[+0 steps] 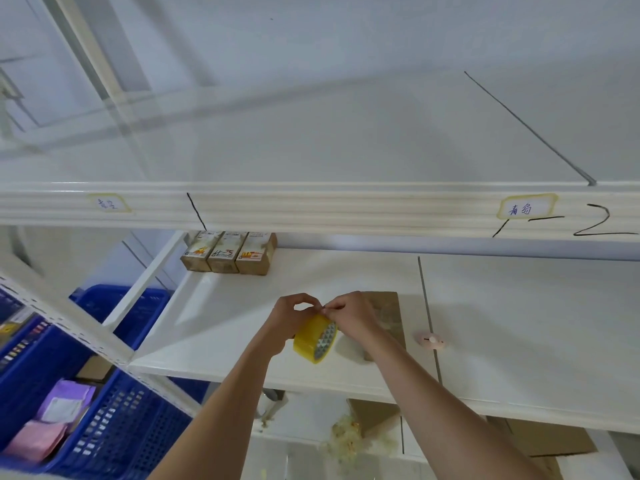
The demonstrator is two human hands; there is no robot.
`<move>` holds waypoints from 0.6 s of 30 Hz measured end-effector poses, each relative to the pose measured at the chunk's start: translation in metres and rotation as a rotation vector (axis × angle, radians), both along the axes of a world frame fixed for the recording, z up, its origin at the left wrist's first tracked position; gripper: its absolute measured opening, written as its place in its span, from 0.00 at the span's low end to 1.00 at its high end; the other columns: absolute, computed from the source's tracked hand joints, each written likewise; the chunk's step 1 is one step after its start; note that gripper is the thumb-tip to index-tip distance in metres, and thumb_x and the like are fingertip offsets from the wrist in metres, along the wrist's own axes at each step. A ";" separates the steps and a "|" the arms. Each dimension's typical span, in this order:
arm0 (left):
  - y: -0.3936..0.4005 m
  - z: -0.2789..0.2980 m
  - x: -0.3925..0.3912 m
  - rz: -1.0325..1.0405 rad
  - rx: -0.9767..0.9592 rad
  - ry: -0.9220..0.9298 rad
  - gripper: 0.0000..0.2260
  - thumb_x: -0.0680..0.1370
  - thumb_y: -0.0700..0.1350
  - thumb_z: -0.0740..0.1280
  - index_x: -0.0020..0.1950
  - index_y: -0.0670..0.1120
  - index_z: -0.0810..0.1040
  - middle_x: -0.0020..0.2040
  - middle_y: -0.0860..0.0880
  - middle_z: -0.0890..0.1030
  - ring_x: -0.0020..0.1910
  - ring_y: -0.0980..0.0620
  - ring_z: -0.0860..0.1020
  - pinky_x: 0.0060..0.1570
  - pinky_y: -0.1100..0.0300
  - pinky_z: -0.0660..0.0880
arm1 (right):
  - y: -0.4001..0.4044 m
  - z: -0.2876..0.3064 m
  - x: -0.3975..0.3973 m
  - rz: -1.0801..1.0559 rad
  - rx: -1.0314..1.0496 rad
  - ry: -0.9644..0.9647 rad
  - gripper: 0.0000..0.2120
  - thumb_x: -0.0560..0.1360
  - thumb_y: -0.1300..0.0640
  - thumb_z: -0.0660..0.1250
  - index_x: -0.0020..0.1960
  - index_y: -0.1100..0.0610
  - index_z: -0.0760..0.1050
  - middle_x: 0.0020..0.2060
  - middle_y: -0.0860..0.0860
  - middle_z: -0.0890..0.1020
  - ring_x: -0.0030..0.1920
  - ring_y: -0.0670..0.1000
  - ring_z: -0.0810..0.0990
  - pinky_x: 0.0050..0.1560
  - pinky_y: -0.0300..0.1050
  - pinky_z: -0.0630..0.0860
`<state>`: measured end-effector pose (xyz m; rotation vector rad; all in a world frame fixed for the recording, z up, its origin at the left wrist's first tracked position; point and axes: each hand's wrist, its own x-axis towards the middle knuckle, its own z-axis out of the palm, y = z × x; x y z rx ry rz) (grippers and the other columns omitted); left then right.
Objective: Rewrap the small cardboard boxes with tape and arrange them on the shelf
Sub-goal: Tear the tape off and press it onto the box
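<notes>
Both forearms reach over the shelf's front edge [311, 382]: the left hand [294, 318] grips the yellow tape roll [313, 341] while the right hand [349, 318] pinches at its loose end. A flat cardboard box [389, 317] waits just behind the right hand; three taped boxes [228, 254] stand at the back-left corner. Next, I'd guess, the tape's end must be peeled free.

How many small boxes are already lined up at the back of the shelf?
3, side by side at the back left of the shelf: left box, middle box, right box. The beam above hides their tops, so more could sit behind.
</notes>
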<state>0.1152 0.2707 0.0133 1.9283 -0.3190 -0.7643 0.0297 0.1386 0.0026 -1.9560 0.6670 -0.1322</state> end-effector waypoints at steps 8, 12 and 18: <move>0.014 -0.002 0.015 -0.021 0.024 -0.006 0.04 0.81 0.48 0.69 0.49 0.50 0.84 0.47 0.44 0.85 0.46 0.44 0.84 0.51 0.50 0.82 | 0.013 0.006 0.014 -0.040 0.141 0.069 0.09 0.76 0.57 0.73 0.55 0.54 0.85 0.48 0.49 0.85 0.47 0.50 0.84 0.49 0.45 0.83; 0.026 0.005 0.031 -0.106 0.006 -0.008 0.06 0.82 0.46 0.66 0.52 0.50 0.83 0.50 0.42 0.85 0.50 0.41 0.84 0.53 0.47 0.81 | 0.023 0.014 0.027 -0.090 0.139 0.072 0.08 0.75 0.52 0.74 0.52 0.54 0.86 0.45 0.49 0.85 0.40 0.46 0.81 0.37 0.36 0.76; 0.050 0.013 0.059 -0.250 0.019 0.001 0.08 0.81 0.41 0.65 0.54 0.50 0.83 0.45 0.44 0.84 0.45 0.46 0.82 0.54 0.48 0.80 | 0.046 0.014 0.048 -0.147 0.160 0.063 0.06 0.73 0.55 0.75 0.49 0.54 0.87 0.43 0.48 0.85 0.43 0.47 0.81 0.41 0.38 0.75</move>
